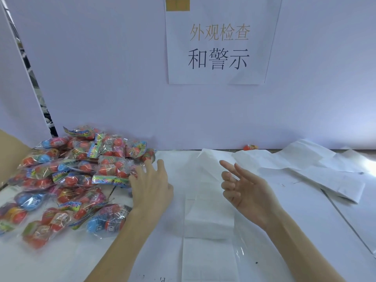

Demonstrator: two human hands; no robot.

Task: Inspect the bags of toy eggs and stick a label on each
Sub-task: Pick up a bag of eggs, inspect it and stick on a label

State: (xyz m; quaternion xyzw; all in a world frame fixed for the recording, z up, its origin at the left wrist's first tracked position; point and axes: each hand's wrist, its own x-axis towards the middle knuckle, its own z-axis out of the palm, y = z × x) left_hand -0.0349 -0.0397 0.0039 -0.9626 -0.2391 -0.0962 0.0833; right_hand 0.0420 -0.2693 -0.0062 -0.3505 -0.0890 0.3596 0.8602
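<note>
In the head view, a loose pile of bags of toy eggs (69, 180) is heaped at the left of the frame on the white table (305, 231), apparently kept there as the stock not yet handled and within easy reach. The left hand (151, 187) is stretched toward the right edge of that pile, palm down, its fingers (140, 174) spread apart and laid at or just over the nearest bag; nothing is gripped, and whether the fingertips actually touch the plastic cannot be told. The reach is judged to be the start of drawing one bag out for inspection. The right hand (247, 191) is held above the centre of the table, palm turned up and inward, its fingers loosely curled and apart, holding nothing that can be made out; it seems to be kept free to receive the bag. Beneath and between the hands a white sheet stack (209, 216) is laid, possibly the labels, though none can be distinguished. Crumpled white paper (317, 165) is spread at the right, and a printed sign (218, 47) is fixed to the wall at the upper centre.
</note>
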